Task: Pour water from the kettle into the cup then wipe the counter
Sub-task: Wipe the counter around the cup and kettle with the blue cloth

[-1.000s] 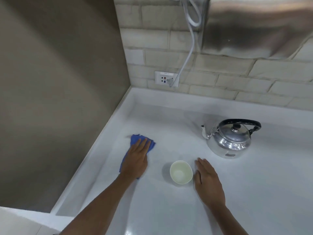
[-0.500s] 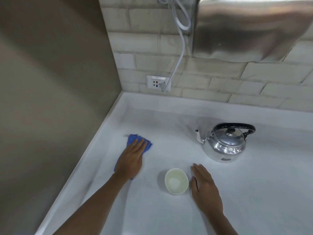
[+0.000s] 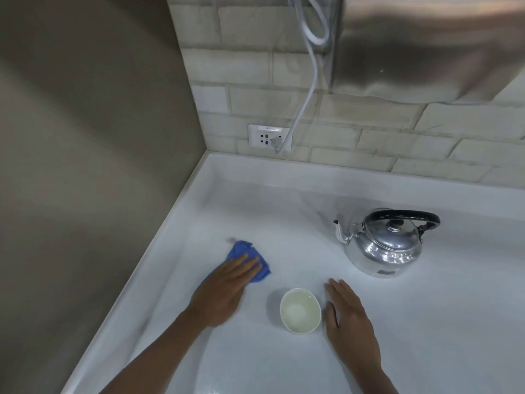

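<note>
My left hand (image 3: pixel 224 291) lies flat and spread on the blue cloth (image 3: pixel 246 255), palm down, pressing it to the white table (image 3: pixel 426 322) near the left rim; I am not pinching the cloth, only pinning it under the fingers and palm. My right hand (image 3: pixel 350 322) rests open and flat on the table just beside the cup (image 3: pixel 300 310), holding nothing, and from here I cannot tell whether its thumb edge touches the cup wall. The cup stands upright between my two hands, and its inside looks pale and glossy, so I judge there is water in it and that pouring is done. The kettle (image 3: pixel 383 245) sits upright farther back on the right, lid on, handle up, spout turned left, well clear of both hands. So the step in hand is the wiping. To do it well I want even pressure through the whole palm so the cloth slides with me instead of bunching, and long overlapping strokes. The cup is near the cloth's right edge, so I should sweep away from it or let my right hand steady it, since a knock would spill fresh water onto the table.
</note>
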